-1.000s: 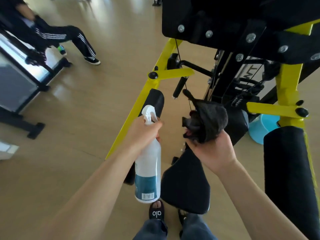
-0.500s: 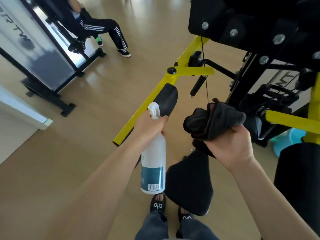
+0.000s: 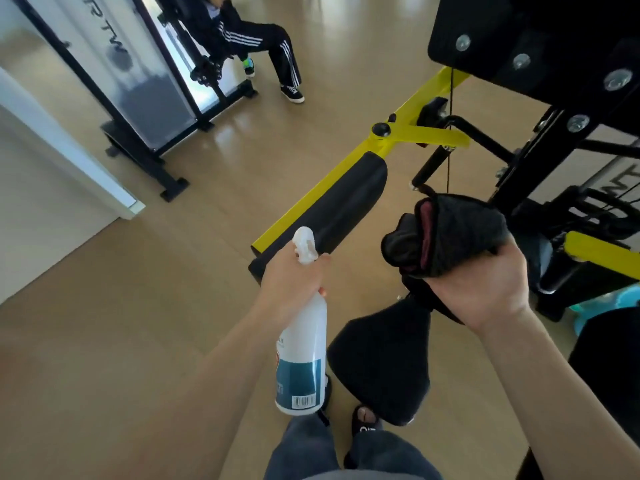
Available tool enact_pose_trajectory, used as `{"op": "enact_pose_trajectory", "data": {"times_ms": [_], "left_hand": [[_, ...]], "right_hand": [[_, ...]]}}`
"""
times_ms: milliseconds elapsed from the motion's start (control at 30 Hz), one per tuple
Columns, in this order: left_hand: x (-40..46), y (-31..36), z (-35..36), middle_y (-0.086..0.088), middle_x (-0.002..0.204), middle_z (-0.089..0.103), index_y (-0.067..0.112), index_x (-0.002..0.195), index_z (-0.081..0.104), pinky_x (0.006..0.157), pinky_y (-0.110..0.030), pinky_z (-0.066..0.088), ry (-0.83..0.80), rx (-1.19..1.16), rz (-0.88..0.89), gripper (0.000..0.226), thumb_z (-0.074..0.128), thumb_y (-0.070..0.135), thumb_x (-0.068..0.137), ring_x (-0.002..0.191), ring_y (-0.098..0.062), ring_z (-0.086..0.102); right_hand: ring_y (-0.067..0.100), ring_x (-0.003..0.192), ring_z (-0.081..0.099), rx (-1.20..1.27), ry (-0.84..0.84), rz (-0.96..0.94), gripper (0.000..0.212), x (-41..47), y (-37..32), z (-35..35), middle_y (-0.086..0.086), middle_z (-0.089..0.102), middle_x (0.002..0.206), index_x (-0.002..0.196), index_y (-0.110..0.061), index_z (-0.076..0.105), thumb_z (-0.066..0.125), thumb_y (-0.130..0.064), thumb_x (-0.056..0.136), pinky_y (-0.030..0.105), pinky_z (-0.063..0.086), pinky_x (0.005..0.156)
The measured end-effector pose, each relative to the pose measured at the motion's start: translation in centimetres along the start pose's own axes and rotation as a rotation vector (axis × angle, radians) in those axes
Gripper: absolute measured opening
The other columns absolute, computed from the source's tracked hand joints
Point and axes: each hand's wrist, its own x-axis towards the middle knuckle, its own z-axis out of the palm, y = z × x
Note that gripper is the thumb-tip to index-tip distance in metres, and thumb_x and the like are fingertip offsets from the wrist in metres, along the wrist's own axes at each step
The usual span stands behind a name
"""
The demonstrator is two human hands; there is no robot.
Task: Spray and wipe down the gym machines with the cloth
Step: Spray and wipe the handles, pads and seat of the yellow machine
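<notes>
My left hand (image 3: 292, 284) grips the neck of a white spray bottle (image 3: 302, 355) with a teal label, its nozzle pointing up toward a long black arm pad (image 3: 341, 206) on the yellow frame (image 3: 398, 131) of the gym machine. My right hand (image 3: 485, 289) holds a bunched dark grey cloth (image 3: 446, 233) with a red inner edge, raised in front of the machine. The black seat pad (image 3: 384, 362) lies just below both hands.
Another black pad (image 3: 606, 372) stands at the right edge, with a blue tub (image 3: 585, 317) beside it. A second machine with white panels (image 3: 138, 71) is at the far left, where a person in a black tracksuit (image 3: 256, 39) sits. My feet are on the wooden floor.
The view has swung to the right and closer. Both hands stay on the bottle and cloth, the cloth now held higher and more to the right.
</notes>
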Motion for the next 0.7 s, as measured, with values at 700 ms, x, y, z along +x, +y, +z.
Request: {"op": "enact_pose_trajectory", "data": {"times_ms": [700], "left_hand": [[-2.9,-9.1,-5.2,-0.004,0.068,0.076,0.016,0.107,0.067,0.071,-0.033,0.055,0.189,-0.187,-0.181,0.032,0.066,0.046,0.094,0.066,-0.014,0.069]], "right_hand": [[0.019,0.133,0.055,-0.523,-0.228,-0.205,0.055,2.4,9.9,6.2,0.005,0.057,0.143,0.144,-0.019,0.05,0.058,-0.046,0.096,0.046,0.04,0.116]]}}
